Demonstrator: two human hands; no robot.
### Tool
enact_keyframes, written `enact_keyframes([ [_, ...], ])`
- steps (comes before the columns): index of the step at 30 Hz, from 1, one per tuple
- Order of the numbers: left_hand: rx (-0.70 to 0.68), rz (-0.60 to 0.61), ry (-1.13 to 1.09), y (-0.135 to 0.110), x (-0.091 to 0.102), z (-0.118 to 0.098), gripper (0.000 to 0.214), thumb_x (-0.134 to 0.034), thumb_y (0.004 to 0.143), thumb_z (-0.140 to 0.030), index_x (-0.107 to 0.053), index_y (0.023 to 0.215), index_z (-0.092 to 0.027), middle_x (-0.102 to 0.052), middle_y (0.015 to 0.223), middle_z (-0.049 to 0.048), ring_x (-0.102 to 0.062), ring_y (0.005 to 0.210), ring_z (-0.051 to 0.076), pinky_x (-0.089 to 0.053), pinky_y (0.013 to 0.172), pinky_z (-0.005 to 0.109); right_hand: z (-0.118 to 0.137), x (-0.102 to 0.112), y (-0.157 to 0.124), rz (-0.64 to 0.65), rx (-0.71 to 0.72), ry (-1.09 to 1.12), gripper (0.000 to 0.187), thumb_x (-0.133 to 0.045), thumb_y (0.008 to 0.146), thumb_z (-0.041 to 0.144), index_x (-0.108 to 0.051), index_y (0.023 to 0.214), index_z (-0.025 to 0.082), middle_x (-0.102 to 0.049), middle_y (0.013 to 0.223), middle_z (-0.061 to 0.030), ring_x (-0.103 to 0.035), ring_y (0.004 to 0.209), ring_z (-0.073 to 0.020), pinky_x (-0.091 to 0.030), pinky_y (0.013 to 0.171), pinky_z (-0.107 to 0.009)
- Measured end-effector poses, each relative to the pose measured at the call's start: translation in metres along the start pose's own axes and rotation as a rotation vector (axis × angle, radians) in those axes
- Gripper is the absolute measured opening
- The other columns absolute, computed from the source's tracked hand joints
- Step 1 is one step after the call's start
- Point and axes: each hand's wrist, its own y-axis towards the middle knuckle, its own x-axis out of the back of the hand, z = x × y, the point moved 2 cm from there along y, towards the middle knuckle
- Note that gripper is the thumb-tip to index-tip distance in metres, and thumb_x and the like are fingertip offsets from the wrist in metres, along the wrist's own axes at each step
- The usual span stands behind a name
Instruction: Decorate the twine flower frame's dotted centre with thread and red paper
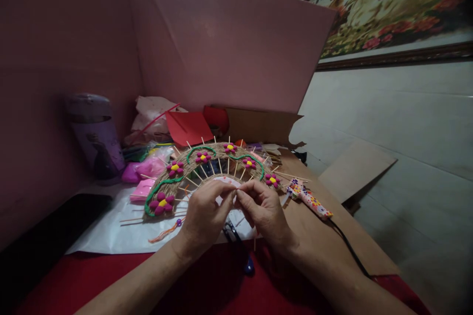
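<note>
A half-round woven twine fan (pixel 210 167) on thin wooden sticks lies on the table, decorated with magenta and yellow clay flowers (pixel 162 203) and green clay vines. My left hand (pixel 205 216) and my right hand (pixel 264 209) meet at its lower middle. Both pinch their fingertips together over something small that I cannot make out. A pair of small dark scissors (pixel 231 231) lies under my hands.
A patterned glue gun (pixel 310 200) with a black cord lies right of the fan. White paper (pixel 107 234) covers the table. A purple bottle (pixel 96 135), pink clay bags (pixel 150 170), red card (pixel 188 127) and a cardboard box (pixel 258 125) stand behind. A black phone (pixel 55 229) lies left. Pink boards wall the back.
</note>
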Motion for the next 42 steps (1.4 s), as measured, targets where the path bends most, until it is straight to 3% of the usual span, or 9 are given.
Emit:
enact_keyframes([
  [6, 0.039, -0.011, 0.008, 0.001, 0.0, 0.0, 0.009, -0.054, 0.081, -0.017, -0.063, 0.079, -0.016, -0.068, 0.077, 0.0047, -0.062, 0.071, 0.016, -0.047, 0.061, 0.027, 0.0, 0.0, -0.002, 0.014, 0.027, 0.004, 0.013, -0.062, 0.08, 0.029, -0.059, 0.078, 0.017, -0.057, 0.063, 0.0034, -0.048, 0.049, -0.0064, -0.037, 0.043, -0.018],
  [10, 0.064, -0.017, 0.0, 0.001, 0.0, 0.0, 0.01, -0.053, 0.081, -0.015, -0.062, 0.078, -0.016, -0.067, 0.072, 0.0023, -0.061, 0.066, 0.014, -0.047, 0.06, 0.026, 0.002, -0.001, -0.001, 0.001, 0.011, 0.02, 0.015, -0.062, 0.081, 0.029, -0.057, 0.075, 0.016, -0.058, 0.06, 0.0036, -0.044, 0.043, -0.0047, -0.034, 0.039, -0.016],
  [18, -0.166, -0.087, 0.204, -0.001, 0.0, -0.004, 0.01, -0.053, 0.081, -0.011, -0.059, 0.074, -0.016, -0.062, 0.071, 0.003, -0.057, 0.068, 0.015, -0.047, 0.06, 0.027, 0.0, -0.002, -0.002, 0.012, -0.029, 0.033, 0.017, -0.061, 0.08, 0.031, -0.056, 0.074, 0.016, -0.056, 0.058, 0.0038, -0.042, 0.038, -0.0034, -0.031, 0.032, -0.014],
  [27, -0.378, -0.054, 0.399, -0.002, 0.0, -0.011, 0.013, -0.052, 0.082, -0.009, -0.061, 0.075, -0.012, -0.063, 0.069, 0.0075, -0.057, 0.071, 0.019, -0.049, 0.066, 0.034, 0.003, -0.003, -0.003, -0.029, -0.042, 0.069, 0.02, -0.065, 0.076, 0.033, -0.056, 0.074, 0.015, -0.051, 0.05, 0.0065, -0.038, 0.033, -0.0028, -0.03, 0.03, -0.014],
  [33, -0.387, -0.03, 0.398, -0.006, -0.004, -0.01, 0.014, -0.05, 0.083, -0.008, -0.063, 0.085, -0.01, -0.065, 0.075, 0.0097, -0.06, 0.079, 0.021, -0.051, 0.072, 0.037, 0.0, 0.0, 0.001, -0.055, -0.018, 0.029, 0.02, -0.064, 0.077, 0.034, -0.056, 0.074, 0.015, -0.056, 0.055, 0.004, -0.039, 0.035, -0.0034, -0.031, 0.03, -0.015],
  [42, -0.366, -0.028, 0.391, -0.006, -0.005, -0.01, 0.015, -0.049, 0.083, -0.008, -0.064, 0.085, -0.01, -0.064, 0.074, 0.0094, -0.059, 0.078, 0.021, -0.052, 0.072, 0.038, -0.001, 0.001, 0.003, -0.042, 0.032, 0.005, 0.02, -0.064, 0.077, 0.034, -0.056, 0.073, 0.016, -0.057, 0.061, 0.0032, -0.038, 0.039, -0.003, -0.028, 0.032, -0.016],
])
